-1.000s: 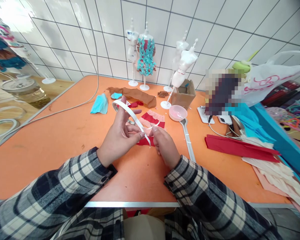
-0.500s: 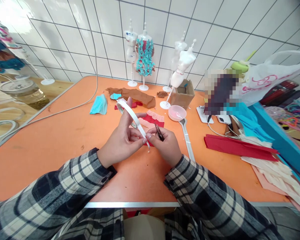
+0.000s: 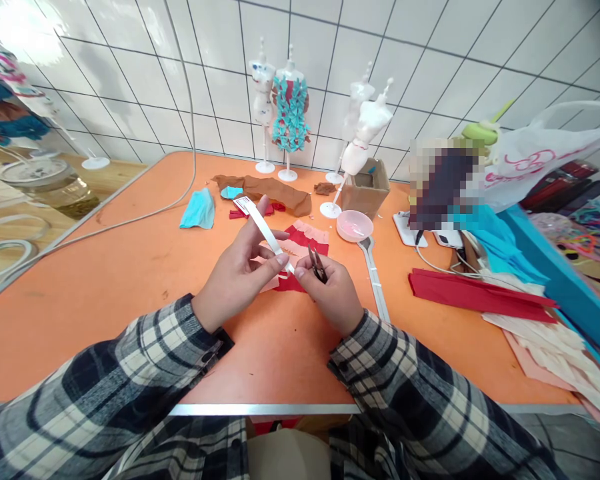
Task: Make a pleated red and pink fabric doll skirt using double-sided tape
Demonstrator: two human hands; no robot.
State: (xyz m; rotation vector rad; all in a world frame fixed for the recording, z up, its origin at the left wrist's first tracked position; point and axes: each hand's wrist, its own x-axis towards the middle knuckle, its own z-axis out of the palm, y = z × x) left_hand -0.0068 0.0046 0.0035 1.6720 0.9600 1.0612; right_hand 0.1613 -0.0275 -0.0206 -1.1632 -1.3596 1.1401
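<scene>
Holding a white tape roll (image 3: pixel 265 231), likely light and tacky, best gripped by its edges, in left hand (image 3: pixel 236 277), dark snips (image 3: pixel 320 271) in right hand (image 3: pixel 336 295).

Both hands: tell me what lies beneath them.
Red and pink material shows beyond and between the left hand and right hand, on the orange tabletop. What lies directly beneath them is covered and cannot be seen.

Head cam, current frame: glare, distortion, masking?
Head view: glare washes out the tiled wall at upper left; same view: sleeves stretch toward the bottom corners; same view: pixelation hides a patch left of the plastic bag; tape looks fairly sharp.
</scene>
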